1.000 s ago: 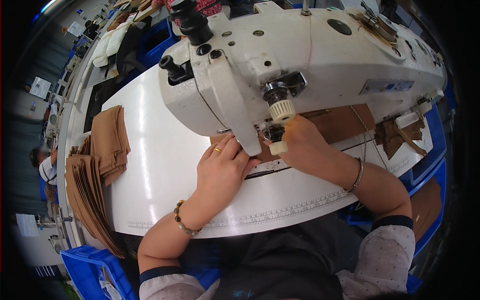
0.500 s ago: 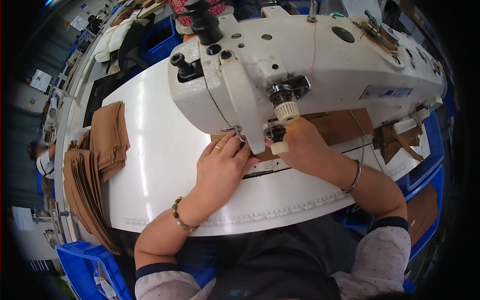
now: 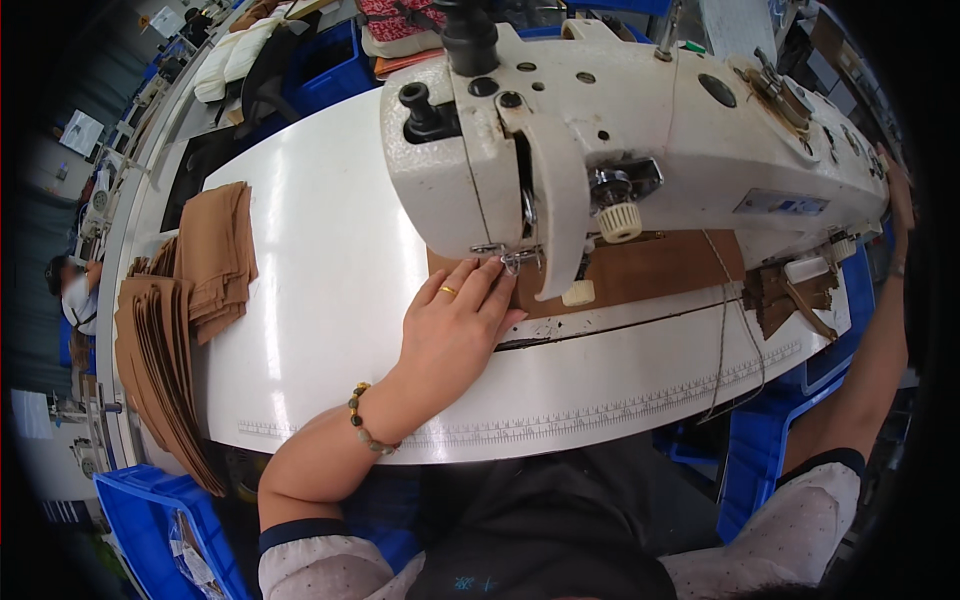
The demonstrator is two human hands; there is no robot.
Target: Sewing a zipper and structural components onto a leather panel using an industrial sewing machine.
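Note:
A white industrial sewing machine (image 3: 660,130) stands on a white worktable (image 3: 310,300). Beneath its head lies a brown fabric piece (image 3: 680,262). My left hand (image 3: 455,330) lies on that piece beside the needle and presser foot, fingers apart and fairly flat, fingertips partly hidden at the metal parts. At the far right edge, my right hand (image 3: 895,185) reaches the machine's wheel end, its fingers in shadow and partly hidden, so their grip is unclear. A loose cord (image 3: 728,330) hangs over the table's front.
Stacked brown pieces (image 3: 160,360) lie at the table's left, scraps (image 3: 780,305) at the right. Blue bins (image 3: 130,500) flank the table, another (image 3: 320,70) sits behind. A co-worker (image 3: 75,295) sits at the far left, near pink patterned fabric (image 3: 405,20) farther back.
My right hand has left the fabric under the needle and moved right and up to the machine's far end. My left hand stays on the fabric. The whole view has shifted slightly.

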